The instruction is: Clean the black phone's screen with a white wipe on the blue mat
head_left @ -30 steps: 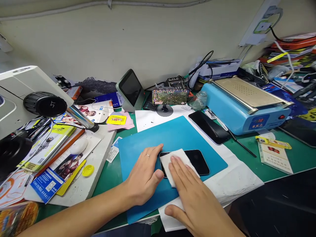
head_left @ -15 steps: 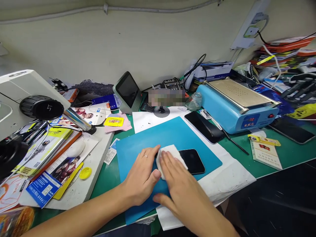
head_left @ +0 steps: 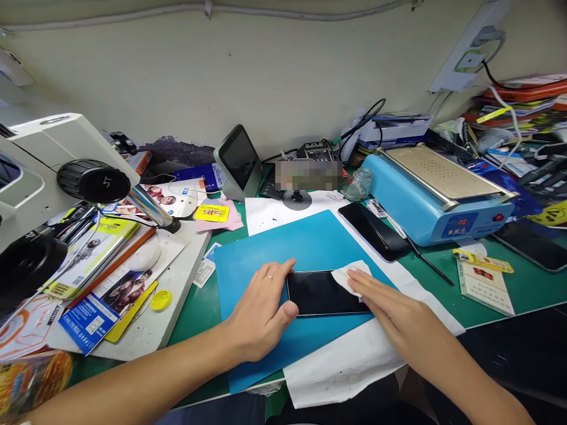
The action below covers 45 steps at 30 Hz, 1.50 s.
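A black phone (head_left: 319, 293) lies screen-up on a blue mat (head_left: 292, 248). My left hand (head_left: 261, 313) rests on the mat and holds the phone's left end between thumb and fingers; a ring shows on one finger. Flat on a white wipe (head_left: 349, 274) lies my right hand (head_left: 390, 310), its fingers pressing the wipe onto the right end of the phone's screen.
A microscope (head_left: 53, 171) and piles of leaflets fill the left. A second dark phone (head_left: 374, 231), a glass jar (head_left: 357, 183) and a blue heating plate machine (head_left: 438, 192) stand behind right. White paper (head_left: 354, 360) lies under the mat near the desk's front edge.
My right hand has slid the white wipe from the phone's left end to its right end, uncovering most of the screen. My left hand has stayed at the phone's left end.
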Tool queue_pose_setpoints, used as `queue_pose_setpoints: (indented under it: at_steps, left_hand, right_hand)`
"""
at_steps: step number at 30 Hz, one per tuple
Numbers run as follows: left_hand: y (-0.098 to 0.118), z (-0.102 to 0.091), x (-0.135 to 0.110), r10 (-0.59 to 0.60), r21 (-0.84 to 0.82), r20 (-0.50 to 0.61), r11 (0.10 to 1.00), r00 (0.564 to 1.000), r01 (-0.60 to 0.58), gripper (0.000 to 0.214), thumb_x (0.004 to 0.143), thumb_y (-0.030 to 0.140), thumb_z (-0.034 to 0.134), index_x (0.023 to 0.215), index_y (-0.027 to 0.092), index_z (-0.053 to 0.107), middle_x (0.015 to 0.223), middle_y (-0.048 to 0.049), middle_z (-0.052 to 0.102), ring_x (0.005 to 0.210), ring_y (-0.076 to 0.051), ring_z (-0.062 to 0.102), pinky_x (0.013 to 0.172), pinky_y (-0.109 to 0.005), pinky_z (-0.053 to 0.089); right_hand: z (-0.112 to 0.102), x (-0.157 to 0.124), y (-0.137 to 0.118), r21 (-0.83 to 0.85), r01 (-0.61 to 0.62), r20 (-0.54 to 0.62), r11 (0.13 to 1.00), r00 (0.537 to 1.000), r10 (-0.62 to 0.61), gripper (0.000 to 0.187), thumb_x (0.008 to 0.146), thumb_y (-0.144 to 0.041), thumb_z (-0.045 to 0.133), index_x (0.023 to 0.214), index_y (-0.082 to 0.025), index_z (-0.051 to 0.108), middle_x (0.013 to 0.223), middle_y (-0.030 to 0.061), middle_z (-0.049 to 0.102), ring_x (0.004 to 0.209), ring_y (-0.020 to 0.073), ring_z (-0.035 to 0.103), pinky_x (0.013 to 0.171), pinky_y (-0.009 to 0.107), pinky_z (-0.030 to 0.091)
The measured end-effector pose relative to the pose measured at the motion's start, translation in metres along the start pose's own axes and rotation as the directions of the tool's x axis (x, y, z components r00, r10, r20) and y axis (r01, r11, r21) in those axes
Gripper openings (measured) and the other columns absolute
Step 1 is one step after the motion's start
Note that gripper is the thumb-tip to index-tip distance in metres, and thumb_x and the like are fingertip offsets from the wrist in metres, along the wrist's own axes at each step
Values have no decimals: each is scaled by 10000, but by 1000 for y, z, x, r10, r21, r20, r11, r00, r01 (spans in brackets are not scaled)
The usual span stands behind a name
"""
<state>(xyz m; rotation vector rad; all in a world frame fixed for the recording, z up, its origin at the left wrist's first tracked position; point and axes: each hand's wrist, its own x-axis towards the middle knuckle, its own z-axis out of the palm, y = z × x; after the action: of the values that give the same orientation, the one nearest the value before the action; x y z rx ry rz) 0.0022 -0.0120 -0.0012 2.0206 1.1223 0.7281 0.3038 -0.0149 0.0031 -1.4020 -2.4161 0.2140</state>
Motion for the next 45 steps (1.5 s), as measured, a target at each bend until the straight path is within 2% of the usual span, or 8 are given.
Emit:
queue_pose_setpoints:
  at_steps: [5, 7, 9, 13, 18, 29, 39, 45]
  left_hand:
    - [0, 0, -2, -58, -89, -74, 995, 996, 51, 927, 937, 815, 91, 1615, 198, 225, 1397, -160, 543, 1272, -334, 478, 1126, -562, 343]
    - [0, 1, -2, -70, -105, -106, 993, 992, 59, 935, 928, 819, 66, 1627, 209, 185, 1393, -156, 551, 1289, -333, 468, 1137, -569, 325]
    - [0, 1, -2, -52, -95, -125, 995, 991, 40, 934, 929, 818, 58, 1631, 210, 160, 1405, -160, 543, 1304, -337, 457, 1141, -578, 310]
    - [-2, 1, -1, -1, -55, -139, 998, 990, -6, 910, 945, 801, 54, 1630, 208, 140, 1438, -169, 508, 1307, -338, 453, 1133, -582, 293]
    - [-2, 1, -1, 26, 9, -96, 1000, 995, -26, 891, 964, 780, 79, 1620, 187, 186, 1398, -166, 528, 1270, -334, 460, 1125, -577, 288]
    - [1, 1, 0, -2, 33, -50, 999, 999, 4, 949, 954, 795, 101, 1582, 110, 293, 1401, -205, 525, 1249, -356, 463, 1092, -571, 347]
    - [-1, 1, 1, 13, 6, -73, 1000, 997, -13, 887, 964, 786, 128, 1580, 173, 308, 1415, -171, 528, 1238, -341, 474, 1079, -545, 369]
    - [-1, 1, 2, 12, -6, -75, 1000, 997, -12, 893, 965, 787, 132, 1575, 160, 312, 1414, -174, 525, 1239, -344, 470, 1081, -547, 360]
  right_hand:
    - [-11, 62, -8, -12, -21, -89, 1000, 996, 20, 427, 1053, -272, 355, 1316, -180, 679, 1377, 59, 665, 1275, 242, 630, 1076, 416, 546]
    - [-9, 77, -14, -19, -10, -185, 1000, 983, 6, 427, 1058, -270, 357, 1353, -173, 650, 1418, 67, 639, 1341, 241, 577, 1126, 437, 502]
    - [-2, 84, -20, -27, 45, -195, 999, 980, -49, 420, 1056, -279, 379, 1377, -168, 627, 1437, 79, 627, 1368, 245, 553, 1143, 459, 479]
    - [11, 80, -42, 9, 177, 3, 984, 984, -177, 389, 1024, -371, 497, 1340, -196, 641, 1366, 106, 672, 1243, 273, 621, 1025, 480, 543]
    - [11, 75, -69, 99, 245, 192, 965, 946, -260, 387, 931, -439, 659, 1259, -234, 638, 1239, 98, 666, 1115, 267, 611, 923, 445, 543]
    - [-12, 93, -76, 36, 258, 368, 966, 895, -252, 446, 763, -298, 836, 1140, -185, 626, 1067, 75, 642, 925, 248, 621, 700, 349, 529]
    - [-16, 111, -81, 42, 201, 546, 979, 816, -191, 474, 726, -316, 838, 1109, -161, 605, 1082, 87, 601, 914, 246, 612, 699, 343, 507]
    - [-14, 114, -82, 31, 199, 549, 979, 816, -184, 467, 721, -313, 832, 1091, -160, 590, 1088, 80, 600, 875, 225, 609, 671, 325, 495]
